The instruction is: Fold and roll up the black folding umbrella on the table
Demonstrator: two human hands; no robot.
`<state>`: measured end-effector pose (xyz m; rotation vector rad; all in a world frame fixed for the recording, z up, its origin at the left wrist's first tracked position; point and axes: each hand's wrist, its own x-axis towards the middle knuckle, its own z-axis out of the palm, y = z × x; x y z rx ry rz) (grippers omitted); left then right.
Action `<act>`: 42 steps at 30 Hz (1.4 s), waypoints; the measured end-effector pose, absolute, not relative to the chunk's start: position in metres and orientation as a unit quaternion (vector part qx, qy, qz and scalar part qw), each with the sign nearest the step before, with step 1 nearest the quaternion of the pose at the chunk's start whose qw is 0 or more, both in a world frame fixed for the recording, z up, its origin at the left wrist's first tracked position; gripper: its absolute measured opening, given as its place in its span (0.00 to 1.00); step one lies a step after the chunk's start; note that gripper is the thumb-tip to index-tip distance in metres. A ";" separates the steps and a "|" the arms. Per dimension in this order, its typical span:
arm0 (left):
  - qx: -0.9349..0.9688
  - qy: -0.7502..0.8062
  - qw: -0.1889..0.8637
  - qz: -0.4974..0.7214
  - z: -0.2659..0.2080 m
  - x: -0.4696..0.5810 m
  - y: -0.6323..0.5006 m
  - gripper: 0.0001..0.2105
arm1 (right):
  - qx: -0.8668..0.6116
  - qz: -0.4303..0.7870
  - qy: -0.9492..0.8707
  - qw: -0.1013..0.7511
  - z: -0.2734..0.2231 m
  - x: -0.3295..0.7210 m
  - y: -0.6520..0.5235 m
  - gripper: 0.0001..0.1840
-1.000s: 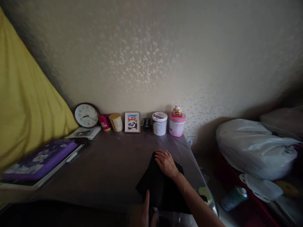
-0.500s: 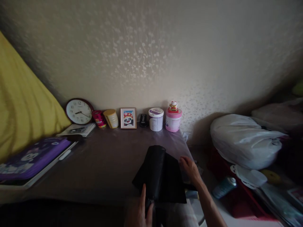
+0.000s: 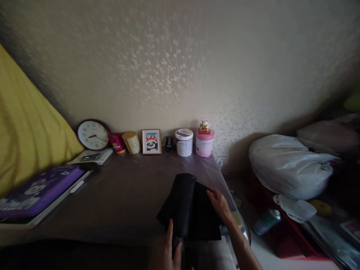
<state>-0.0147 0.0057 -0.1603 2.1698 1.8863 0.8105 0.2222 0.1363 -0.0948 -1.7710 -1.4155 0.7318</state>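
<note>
A black umbrella (image 3: pixel 182 202), furled but with loose cloth panels spread to both sides, lies over the right part of the table, its narrow end toward me. My left hand (image 3: pixel 170 249) grips this near end, with the index finger laid along the cloth and the thumb on the other side. At the outer edge of the right-hand panel (image 3: pixel 204 213) is my right hand (image 3: pixel 221 205), its thumb and fingers closed on the cloth. Part of the handle end is hidden by my left hand.
Along the wall stand a clock (image 3: pixel 93 135), a picture frame (image 3: pixel 151 141), a white tub (image 3: pixel 184 143) and a pink tub (image 3: pixel 205 145). A purple case (image 3: pixel 42 189) lies left. Beyond the table's right edge are a spray can (image 3: pixel 266 222) and a white bag (image 3: pixel 289 165).
My right hand has moved left, from beside the umbrella's right panel onto its edge. My left hand and the umbrella have stayed almost in place.
</note>
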 end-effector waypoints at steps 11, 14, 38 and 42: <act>0.741 0.608 0.099 0.267 -0.167 -0.018 0.007 0.28 | -0.689 0.015 -0.667 0.285 -0.095 0.214 0.130 0.16; 0.745 0.597 0.110 0.278 -0.162 -0.020 0.007 0.28 | -0.629 -0.044 -0.729 0.267 -0.085 0.207 0.128 0.14; 0.644 0.644 0.271 0.311 -0.120 -0.021 0.013 0.26 | -0.476 0.034 -0.848 0.230 -0.110 0.159 0.038 0.17; 0.673 0.643 0.235 0.280 -0.121 -0.018 0.011 0.27 | -0.434 0.101 -0.867 0.225 -0.110 0.156 0.018 0.14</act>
